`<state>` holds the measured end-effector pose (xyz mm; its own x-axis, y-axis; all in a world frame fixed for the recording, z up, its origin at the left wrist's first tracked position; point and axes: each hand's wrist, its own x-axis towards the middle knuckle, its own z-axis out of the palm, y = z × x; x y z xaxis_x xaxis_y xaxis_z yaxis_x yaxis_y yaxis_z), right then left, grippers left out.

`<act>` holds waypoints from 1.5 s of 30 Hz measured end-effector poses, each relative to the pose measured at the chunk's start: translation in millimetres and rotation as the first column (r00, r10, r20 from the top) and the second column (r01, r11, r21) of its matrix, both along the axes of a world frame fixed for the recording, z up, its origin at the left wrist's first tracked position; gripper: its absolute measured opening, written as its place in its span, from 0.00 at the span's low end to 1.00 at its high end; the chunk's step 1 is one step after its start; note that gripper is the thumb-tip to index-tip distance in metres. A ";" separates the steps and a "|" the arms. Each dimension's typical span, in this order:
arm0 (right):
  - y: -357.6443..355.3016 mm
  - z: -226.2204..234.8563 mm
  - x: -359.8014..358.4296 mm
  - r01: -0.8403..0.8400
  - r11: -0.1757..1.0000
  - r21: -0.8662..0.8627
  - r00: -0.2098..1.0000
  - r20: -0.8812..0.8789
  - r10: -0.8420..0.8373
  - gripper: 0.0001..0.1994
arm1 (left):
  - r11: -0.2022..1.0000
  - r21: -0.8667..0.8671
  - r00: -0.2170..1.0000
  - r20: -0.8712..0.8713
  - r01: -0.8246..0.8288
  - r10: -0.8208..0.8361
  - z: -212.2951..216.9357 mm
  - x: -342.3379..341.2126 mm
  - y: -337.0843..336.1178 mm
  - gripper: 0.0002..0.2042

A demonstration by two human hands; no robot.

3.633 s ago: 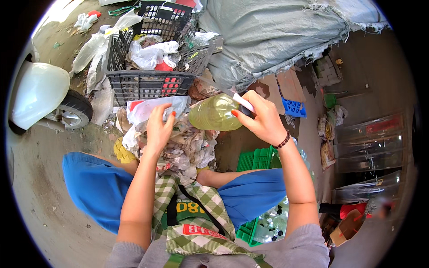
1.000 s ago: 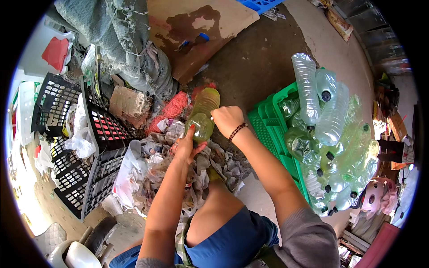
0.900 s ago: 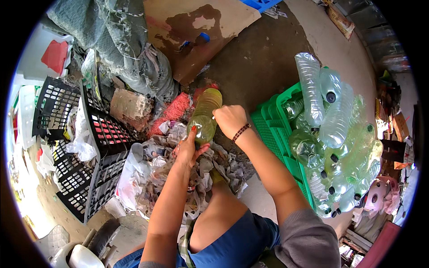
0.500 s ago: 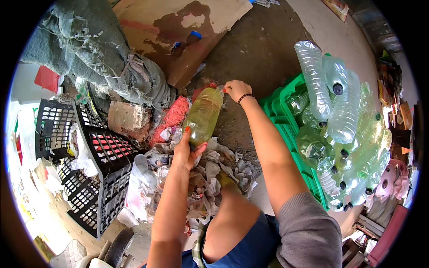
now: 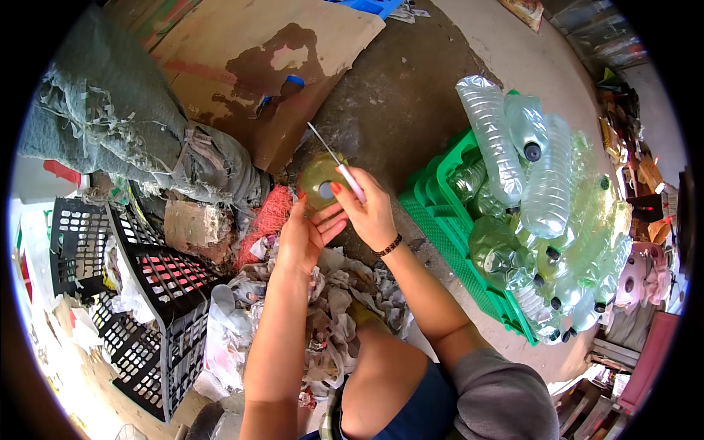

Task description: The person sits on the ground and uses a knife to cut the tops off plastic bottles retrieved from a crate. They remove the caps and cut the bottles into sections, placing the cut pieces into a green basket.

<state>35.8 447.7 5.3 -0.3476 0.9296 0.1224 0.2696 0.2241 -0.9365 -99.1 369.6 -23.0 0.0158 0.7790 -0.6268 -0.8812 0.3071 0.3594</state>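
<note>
My left hand (image 5: 304, 236) cups a yellow-green plastic bottle (image 5: 313, 174) from below, thumb against its side and fingers partly spread. One end of the bottle is turned up toward me, with a pale round spot on it; I cannot tell whether that is a cap or an opening. My right hand (image 5: 370, 215) is closed around the pale handle of a tool with a thin metal blade or shaft (image 5: 323, 143). That shaft crosses over the bottle and points away to the far left. Its exact kind is unclear.
At right, a green plastic crate (image 5: 456, 227) is heaped with clear and greenish bottles (image 5: 546, 180). Crumpled plastic film (image 5: 348, 293) lies below my hands. Black slatted crates (image 5: 172, 293) stand at left, near a bulging grey-green sack (image 5: 125, 125). Beyond is a stained cardboard sheet (image 5: 220, 59).
The bottle has tipped so that one end faces me. My right hand has come from the bottle's far end in close to my left, and the pale-handled tool now shows in it.
</note>
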 end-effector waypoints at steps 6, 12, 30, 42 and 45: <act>23.8 22.0 -15.6 -0.062 0.939 0.339 0.904 0.417 -0.091 0.21 | 0.992 -0.051 0.918 -0.375 0.118 -0.129 4.3 8.1 11.8 0.22; 43.2 24.6 -18.5 -0.087 0.903 0.421 0.793 0.578 -0.193 0.16 | 0.987 -0.136 0.953 -0.280 0.080 -0.116 -33.0 15.7 3.7 0.23; -90.8 -94.5 95.7 0.361 0.878 -0.316 0.913 -0.073 -0.401 0.14 | 0.979 -0.081 0.662 -0.747 -0.188 0.066 -114.9 62.7 76.7 0.27; -63.1 -76.8 55.8 -0.001 0.586 -0.810 0.778 -0.369 -0.508 0.09 | 0.984 -0.156 0.085 -0.983 0.085 -0.164 -12.4 50.2 110.9 0.29; -60.2 -74.2 56.9 -0.041 0.582 -0.812 0.753 -0.408 -0.517 0.07 | 0.987 -0.139 0.093 -0.985 0.086 -0.146 -7.1 57.1 112.4 0.29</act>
